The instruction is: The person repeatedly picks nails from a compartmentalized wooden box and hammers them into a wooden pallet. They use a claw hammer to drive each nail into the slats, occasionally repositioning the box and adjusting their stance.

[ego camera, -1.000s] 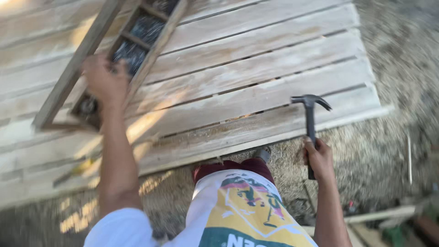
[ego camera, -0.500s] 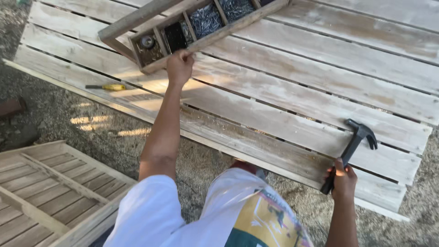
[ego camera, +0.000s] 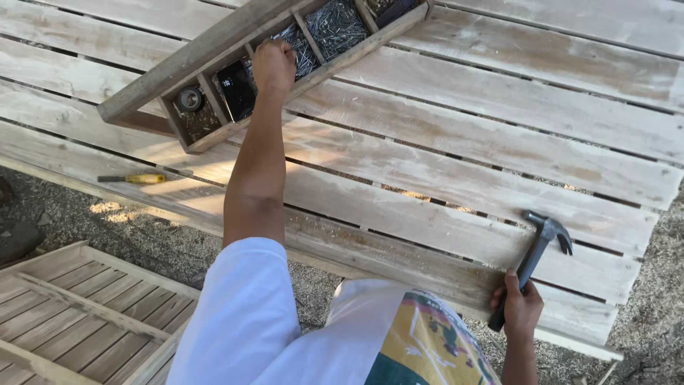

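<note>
Head view shows the right hand (ego camera: 519,308) nearest, at the near edge of the slatted wooden panel (ego camera: 456,164), fingers wrapped around the dark handle of a claw hammer (ego camera: 536,253). The hammer lies flat on the boards with its head pointing away from the person. Farther out, the left arm stretches straight forward across the panel, and the left hand (ego camera: 273,64) is bunched into a loose fist inside the wooden divided tray (ego camera: 214,57) toward the panel's far left corner, over a compartment of grey nails (ego camera: 335,25); whether it pinches any cannot be told. A yellow-handled screwdriver (ego camera: 135,178) lies at the panel's left edge. Another slatted frame (ego camera: 71,314) rests on the ground, lower left. Compared with half a second ago, the left hand has gone from the tray's near rim into the compartment, while the hammer hand has stayed put.
</note>
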